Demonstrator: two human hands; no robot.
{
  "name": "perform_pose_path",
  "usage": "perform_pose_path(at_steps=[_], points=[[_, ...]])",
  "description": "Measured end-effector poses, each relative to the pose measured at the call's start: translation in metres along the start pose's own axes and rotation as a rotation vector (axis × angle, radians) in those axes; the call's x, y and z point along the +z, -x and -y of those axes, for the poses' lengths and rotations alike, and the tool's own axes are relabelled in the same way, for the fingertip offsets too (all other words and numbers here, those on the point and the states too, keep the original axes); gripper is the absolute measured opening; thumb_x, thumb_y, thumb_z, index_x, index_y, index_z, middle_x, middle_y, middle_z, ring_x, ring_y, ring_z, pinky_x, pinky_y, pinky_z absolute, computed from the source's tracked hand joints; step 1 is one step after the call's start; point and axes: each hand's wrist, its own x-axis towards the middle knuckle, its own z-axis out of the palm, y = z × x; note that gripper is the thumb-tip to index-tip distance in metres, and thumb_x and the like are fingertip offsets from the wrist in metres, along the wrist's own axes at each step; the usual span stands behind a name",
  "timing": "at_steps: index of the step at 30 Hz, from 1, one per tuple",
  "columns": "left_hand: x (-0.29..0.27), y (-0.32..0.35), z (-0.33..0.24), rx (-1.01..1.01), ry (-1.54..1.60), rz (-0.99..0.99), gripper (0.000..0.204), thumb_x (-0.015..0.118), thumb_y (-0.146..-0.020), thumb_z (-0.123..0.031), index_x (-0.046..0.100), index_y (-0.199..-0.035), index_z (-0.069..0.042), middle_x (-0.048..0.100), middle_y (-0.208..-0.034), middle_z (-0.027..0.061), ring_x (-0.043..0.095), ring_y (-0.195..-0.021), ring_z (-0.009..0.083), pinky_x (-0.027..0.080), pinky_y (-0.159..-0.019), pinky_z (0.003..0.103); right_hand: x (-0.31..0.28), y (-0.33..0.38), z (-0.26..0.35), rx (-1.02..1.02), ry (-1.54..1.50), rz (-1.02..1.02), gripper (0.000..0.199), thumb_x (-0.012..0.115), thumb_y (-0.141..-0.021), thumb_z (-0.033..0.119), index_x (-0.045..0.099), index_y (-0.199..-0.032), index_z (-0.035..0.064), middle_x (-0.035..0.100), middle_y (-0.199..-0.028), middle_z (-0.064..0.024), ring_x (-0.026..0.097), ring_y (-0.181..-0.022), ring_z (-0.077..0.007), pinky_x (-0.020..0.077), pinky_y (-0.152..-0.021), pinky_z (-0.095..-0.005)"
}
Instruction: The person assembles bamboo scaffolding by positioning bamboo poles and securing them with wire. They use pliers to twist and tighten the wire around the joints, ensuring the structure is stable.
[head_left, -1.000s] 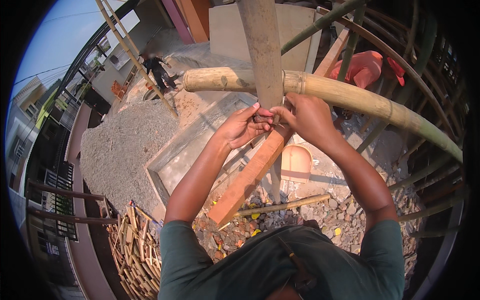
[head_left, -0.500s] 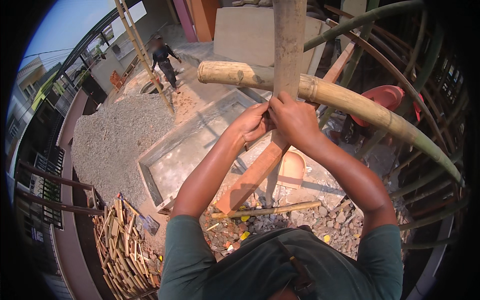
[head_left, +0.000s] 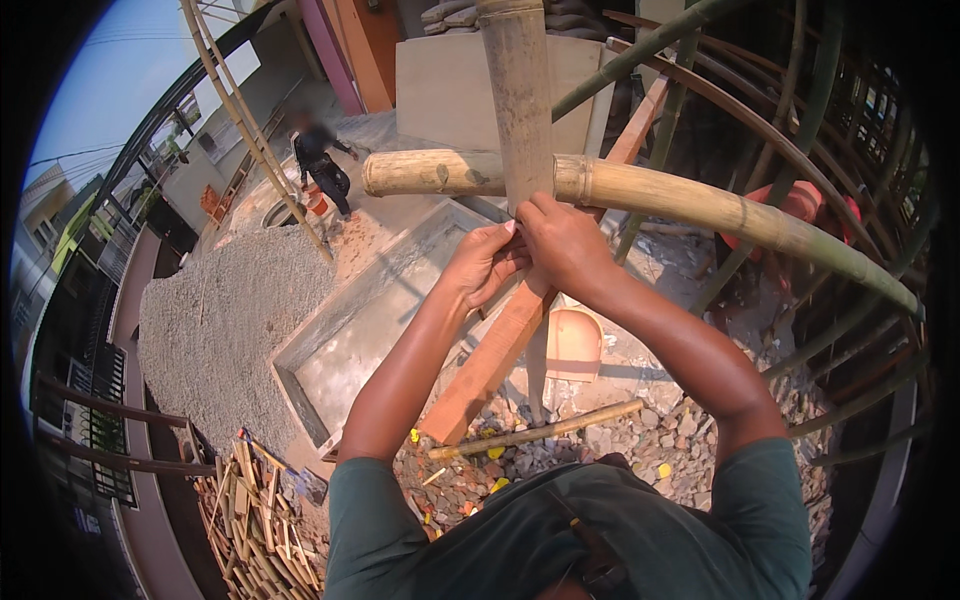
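Observation:
A thick upright bamboo pole [head_left: 518,110] crosses a level bamboo pole [head_left: 690,205] in front of me. A squared reddish wooden beam [head_left: 485,370] slants under this crossing, its sawn end toward me. Just below the joint, my left hand [head_left: 483,264] pinches with thumb and fingers close to the upright pole. My right hand [head_left: 562,243] is closed against that pole's lower part, its fingertips meeting the left ones. Whatever small thing sits between the fingers is hidden.
Below lie rubble [head_left: 600,435] and a loose bamboo stick [head_left: 540,430]. A concrete-edged trough [head_left: 375,330], gravel heap [head_left: 230,320] and stacked bamboo pieces [head_left: 250,520] are to the left. Green bamboo poles [head_left: 660,60] crowd the right. A person [head_left: 322,165] stands beyond, near a red bucket [head_left: 317,203].
My view has shifted, so the crossing and hands appear lower and farther left. Both hands stay at the joint, fingers together. The distant person has changed posture, with the red bucket now showing beside them.

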Motion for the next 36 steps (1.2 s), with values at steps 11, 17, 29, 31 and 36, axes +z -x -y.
perform_pose_path(at_steps=[11, 17, 29, 31, 36], points=[[0.017, 0.004, 0.012, 0.12, -0.312, -0.287, 0.026, 0.066, -0.091, 0.001, 0.055, -0.114, 0.0, 0.068, -0.105, 0.0093, 0.07, -0.095, 0.0195, 0.06, -0.081, 0.033, 0.002, 0.0, -0.003, -0.032, -0.038, -0.006, 0.023, 0.072, -0.074, 0.011, 0.06, -0.094, 0.0082, 0.057, -0.092, -0.0094, 0.066, -0.089, -0.0286, 0.057, -0.068, -0.0405], [0.047, 0.012, 0.008, 0.229, -0.527, -0.413, 0.021, 0.062, -0.09, 0.003, 0.054, -0.11, 0.002, 0.07, -0.091, 0.0103, 0.069, -0.082, 0.0151, 0.057, -0.075, 0.03, 0.002, 0.005, -0.012, -0.072, -0.092, -0.013, 0.026, 0.072, -0.073, 0.006, 0.059, -0.095, 0.0069, 0.056, -0.096, -0.0099, 0.063, -0.093, -0.029, 0.056, -0.071, -0.0403], [0.037, 0.02, -0.004, 0.361, -1.275, -0.356, 0.013, 0.059, -0.093, -0.006, 0.065, -0.095, 0.005, 0.065, -0.068, 0.0059, 0.062, -0.059, 0.0102, 0.047, -0.056, 0.026, 0.015, 0.003, -0.014, -0.084, -0.224, -0.053, 0.028, 0.072, -0.07, 0.004, 0.055, -0.091, 0.0027, 0.054, -0.097, -0.0127, 0.058, -0.093, -0.0312, 0.0529, -0.077, -0.041], [0.033, 0.019, -0.003, 0.325, -1.259, -0.335, 0.014, 0.058, -0.092, -0.005, 0.065, -0.097, 0.006, 0.068, -0.07, 0.0105, 0.065, -0.059, 0.014, 0.052, -0.058, 0.03, 0.013, 0.003, -0.016, -0.095, -0.24, -0.062, 0.03, 0.074, -0.069, 0.007, 0.055, -0.091, 0.0031, 0.055, -0.096, -0.0118, 0.059, -0.092, -0.0312, 0.0529, -0.077, -0.0411], [0.038, 0.018, -0.014, 0.151, -0.926, -0.194, 0.011, 0.057, -0.092, -0.003, 0.063, -0.094, 0.005, 0.067, -0.076, 0.0081, 0.06, -0.058, 0.0108, 0.048, -0.056, 0.024, 0.008, 0.005, -0.021, -0.147, -0.26, -0.092, 0.03, 0.074, -0.069, 0.008, 0.053, -0.09, 0.0052, 0.054, -0.093, -0.0105, 0.059, -0.09, -0.0311, 0.0527, -0.073, -0.0421]])
